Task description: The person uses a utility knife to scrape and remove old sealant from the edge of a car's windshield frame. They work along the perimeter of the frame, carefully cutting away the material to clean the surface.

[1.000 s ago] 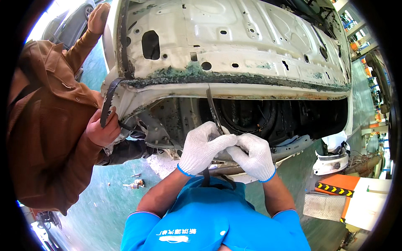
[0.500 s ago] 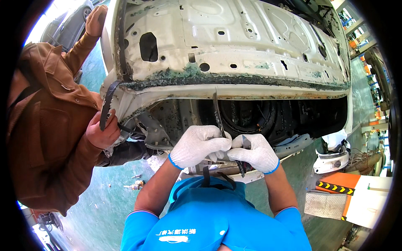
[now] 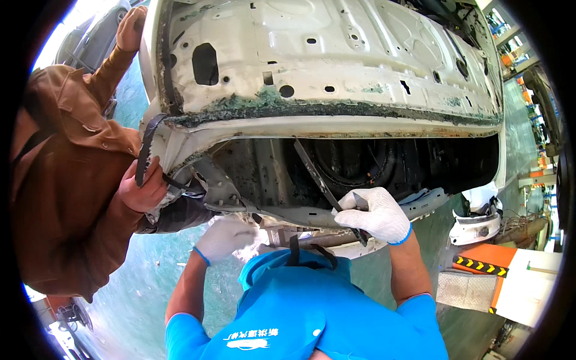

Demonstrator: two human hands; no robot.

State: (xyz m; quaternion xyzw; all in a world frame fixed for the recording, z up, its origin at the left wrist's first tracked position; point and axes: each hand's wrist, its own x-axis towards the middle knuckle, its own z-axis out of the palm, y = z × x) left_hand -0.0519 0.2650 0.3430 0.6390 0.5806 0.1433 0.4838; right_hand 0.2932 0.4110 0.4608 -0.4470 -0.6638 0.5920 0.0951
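Note:
My right hand [image 3: 375,215], in a white knit glove with a blue cuff, is closed on a long thin dark strip [image 3: 316,175]. The strip slants up and left from the fingers over the dark car-body cavity [image 3: 288,189]; its short lower end sticks out below the hand. A small dark, pointed piece [image 3: 360,201] also shows at the thumb; I cannot tell whether it belongs to the strip. My left hand [image 3: 227,240], gloved alike, is apart from the strip, low and left near the body's near edge. Motion blurs its fingers.
A bare white car body panel [image 3: 312,66] with holes and a black sealant seam [image 3: 336,113] spans the far side. At left, a person in brown [image 3: 78,180] grips a black strip [image 3: 147,150]. A white bumper part [image 3: 474,231] and an orange-white stand [image 3: 510,270] are at right.
My left hand has left the strip and moved down and left. My right hand keeps hold of the strip, slightly farther right, and the strip now leans more to the left.

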